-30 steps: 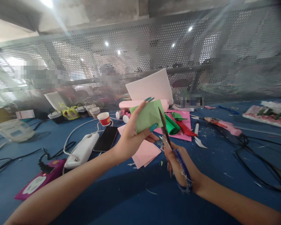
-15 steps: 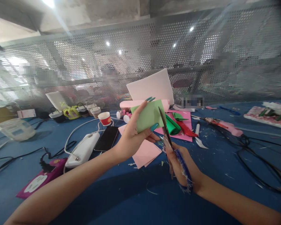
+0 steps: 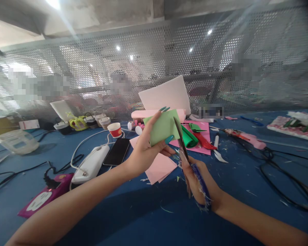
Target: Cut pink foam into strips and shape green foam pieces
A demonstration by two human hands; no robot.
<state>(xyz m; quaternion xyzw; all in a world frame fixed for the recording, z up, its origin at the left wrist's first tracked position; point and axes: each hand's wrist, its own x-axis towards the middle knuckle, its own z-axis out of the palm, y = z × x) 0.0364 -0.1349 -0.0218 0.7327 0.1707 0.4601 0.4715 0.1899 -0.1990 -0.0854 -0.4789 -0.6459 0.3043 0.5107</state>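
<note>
My left hand (image 3: 149, 143) holds a light green sheet (image 3: 163, 128) up above the table, fingers behind and thumb in front. My right hand (image 3: 199, 176) is closed around the blue-wrapped handles of a pair of scissors (image 3: 182, 141). The scissor blades point upward and lie at the right edge of the green sheet, one blade in front of it. Below the sheet, pink sheets (image 3: 160, 167) lie on the blue table. A rolled dark green sheet (image 3: 190, 136) and a red piece (image 3: 205, 141) lie behind the scissors on a bright pink sheet (image 3: 207, 150).
To the left are a black phone (image 3: 116, 152), a white power strip (image 3: 92, 164), a purple box (image 3: 45, 196) and a paper cup (image 3: 115, 130). On the right lie a pink glue gun (image 3: 246, 137) with a black cord and a white-and-pink piece (image 3: 284, 128). A perforated metal screen (image 3: 92, 75) stands behind.
Hardly anything differs. Both hands, the green sheet and the scissors stay in nearly the same place.
</note>
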